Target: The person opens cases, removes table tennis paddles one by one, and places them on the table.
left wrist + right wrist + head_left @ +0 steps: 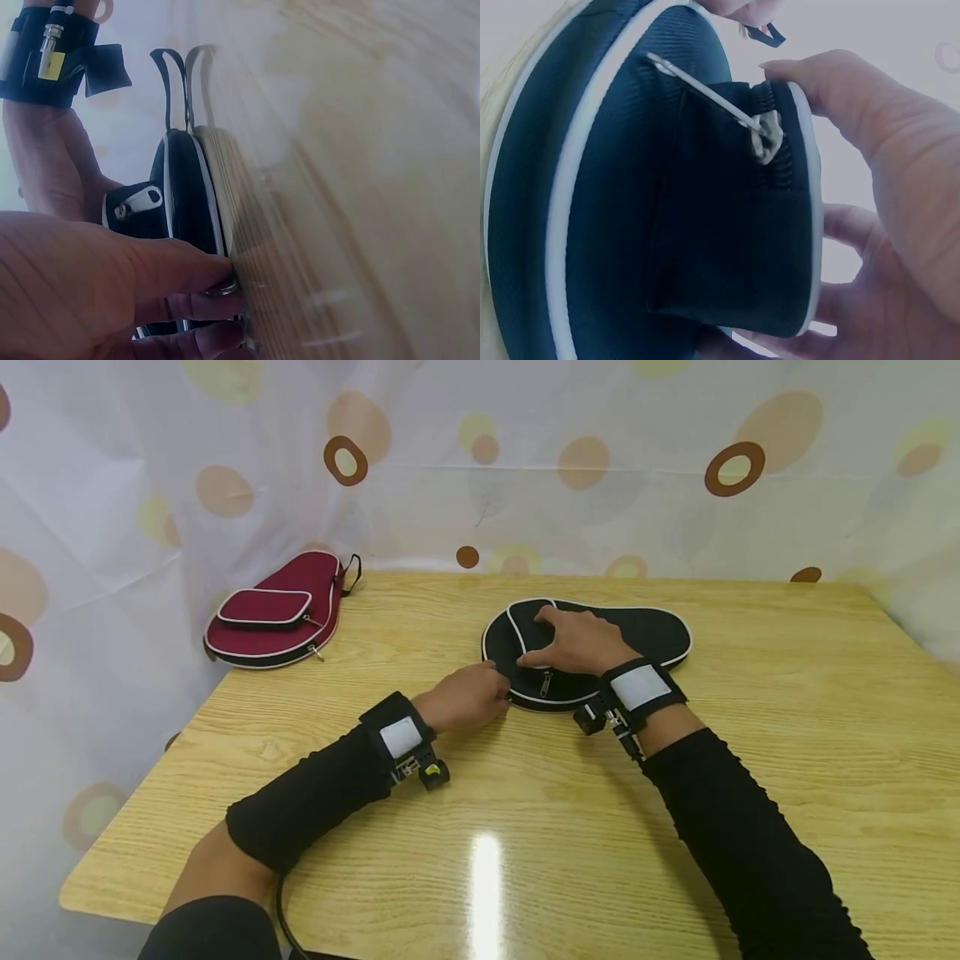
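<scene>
A black paddle case [645, 631] with white piping lies flat on the wooden table [525, 827]. My left hand [501, 689] is at its near left edge. In the left wrist view my left hand [217, 296] pinches a small metal zipper pull [223, 287] where the black case [187, 202] meets the table. My right hand [551, 639] lies on the case's front pocket. In the right wrist view its thumb [855, 97] and fingers [840, 225] clasp that pocket [727, 210] from both sides. The pocket's own zipper pull [759, 133] hangs loose.
A dark red paddle case [273, 610] of the same shape lies at the table's far left corner. A spotted curtain [600, 460] hangs behind the table. Bare tabletop stretches to the right and toward me.
</scene>
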A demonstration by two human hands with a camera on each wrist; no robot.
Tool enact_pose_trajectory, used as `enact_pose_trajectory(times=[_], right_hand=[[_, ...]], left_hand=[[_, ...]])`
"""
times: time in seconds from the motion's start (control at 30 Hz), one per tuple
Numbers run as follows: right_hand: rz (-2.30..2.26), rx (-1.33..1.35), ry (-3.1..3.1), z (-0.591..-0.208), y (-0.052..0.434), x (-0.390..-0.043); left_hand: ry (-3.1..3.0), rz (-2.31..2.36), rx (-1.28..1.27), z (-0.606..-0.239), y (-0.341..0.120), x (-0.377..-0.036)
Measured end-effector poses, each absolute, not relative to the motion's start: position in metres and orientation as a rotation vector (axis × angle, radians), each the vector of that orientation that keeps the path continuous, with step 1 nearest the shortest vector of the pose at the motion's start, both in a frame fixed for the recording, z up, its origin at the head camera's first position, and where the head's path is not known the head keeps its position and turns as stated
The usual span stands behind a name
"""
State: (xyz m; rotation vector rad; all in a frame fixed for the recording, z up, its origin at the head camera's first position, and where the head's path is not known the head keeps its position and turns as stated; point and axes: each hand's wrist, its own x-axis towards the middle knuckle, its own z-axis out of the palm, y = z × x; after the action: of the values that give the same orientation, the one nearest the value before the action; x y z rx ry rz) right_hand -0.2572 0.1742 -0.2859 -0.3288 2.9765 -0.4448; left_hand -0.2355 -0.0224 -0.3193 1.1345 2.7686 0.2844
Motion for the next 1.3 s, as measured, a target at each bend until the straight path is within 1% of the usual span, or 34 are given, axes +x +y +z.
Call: enact_pose_trajectory(times=[0.63,1.1,1.3], right_hand=[[-0.542,-0.563,2.807,-0.283,0.204,-0.258],[-0.564,-0.586,2.687,-0.274,0.216,-0.254],[-0.596,-0.556,2.665,-0.272,0.217,-0.253]], left_hand=[[2.742,0.314,1.273,-0.318,-0.027,-0.241],[2.709,0.406,1.278,-0.321,-0.031,-0.244],[2.692,0.423,1.33,-0.323,-0.031,-0.247]])
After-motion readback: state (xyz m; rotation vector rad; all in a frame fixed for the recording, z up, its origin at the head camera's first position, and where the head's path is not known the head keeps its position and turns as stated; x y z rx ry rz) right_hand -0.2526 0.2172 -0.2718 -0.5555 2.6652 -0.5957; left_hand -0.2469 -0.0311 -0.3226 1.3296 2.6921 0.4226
